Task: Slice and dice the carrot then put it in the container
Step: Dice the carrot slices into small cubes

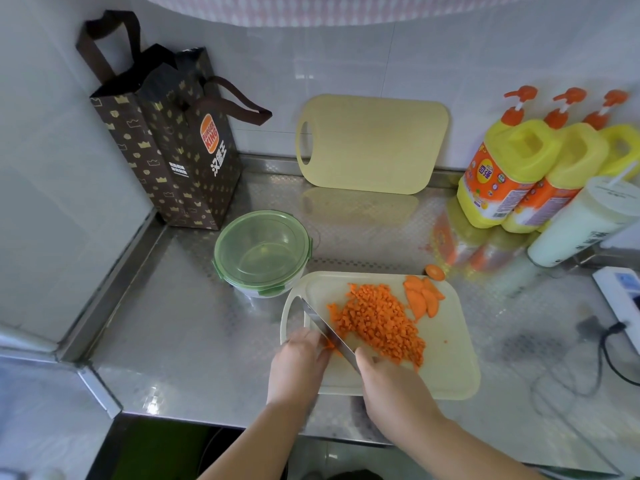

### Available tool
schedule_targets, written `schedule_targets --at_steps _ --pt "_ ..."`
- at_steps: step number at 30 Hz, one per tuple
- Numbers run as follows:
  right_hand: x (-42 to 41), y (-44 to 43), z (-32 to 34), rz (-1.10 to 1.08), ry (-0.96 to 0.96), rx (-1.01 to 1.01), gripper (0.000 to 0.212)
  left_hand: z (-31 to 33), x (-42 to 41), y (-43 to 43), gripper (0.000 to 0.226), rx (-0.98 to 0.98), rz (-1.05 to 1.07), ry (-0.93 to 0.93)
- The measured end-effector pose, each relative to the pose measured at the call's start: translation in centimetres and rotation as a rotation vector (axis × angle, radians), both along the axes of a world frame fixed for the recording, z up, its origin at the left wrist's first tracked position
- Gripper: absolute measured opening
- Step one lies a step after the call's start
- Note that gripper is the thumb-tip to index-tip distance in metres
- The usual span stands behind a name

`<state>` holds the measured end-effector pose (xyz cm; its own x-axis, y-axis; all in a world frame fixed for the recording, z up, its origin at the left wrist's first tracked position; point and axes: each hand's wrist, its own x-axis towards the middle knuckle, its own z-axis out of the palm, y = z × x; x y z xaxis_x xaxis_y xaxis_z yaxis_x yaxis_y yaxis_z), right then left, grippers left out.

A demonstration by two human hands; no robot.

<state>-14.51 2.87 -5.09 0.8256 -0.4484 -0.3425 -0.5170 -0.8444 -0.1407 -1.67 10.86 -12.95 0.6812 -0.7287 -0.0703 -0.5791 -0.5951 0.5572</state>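
Where the steel counter (pixel 194 323) meets the cutting board (pixel 450 368) at its far-left corner, a container (pixel 261 252) stands with its green lid on. The left hand (pixel 298 362) curls its fingers down on a small carrot sliver (pixel 328 345), which lies just right of the fingertips, touching the blade. The knife (pixel 325 327) runs diagonally, tip far-left, with the handle wrapped in the right hand (pixel 388 379). Right of the blade sits the diced carrot (pixel 377 320) heap, then a few uncut slices (pixel 424 297). 1 carrot end (pixel 435 271) lies off the board. The container is nearer the left hand — its lid likely must come off first.
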Motion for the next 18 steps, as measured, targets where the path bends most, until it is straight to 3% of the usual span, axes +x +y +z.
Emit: schedule_targets --at_steps 11,15,18 --pt "0.7 -0.1 -1.3 -0.036 0.090 0.030 0.060 0.2 0.1 -0.5 0.015 0.015 0.006 -0.023" --pt "0.8 -1.1 -2.1 -0.150 -0.039 0.106 0.034 0.2 0.1 -0.4 0.014 0.020 -0.031 -0.014" --pt "0.3 -2.3 -2.1 -0.218 -0.156 0.179 0.025 0.5 -0.2 -0.8 0.010 -0.038 -0.017 0.106"
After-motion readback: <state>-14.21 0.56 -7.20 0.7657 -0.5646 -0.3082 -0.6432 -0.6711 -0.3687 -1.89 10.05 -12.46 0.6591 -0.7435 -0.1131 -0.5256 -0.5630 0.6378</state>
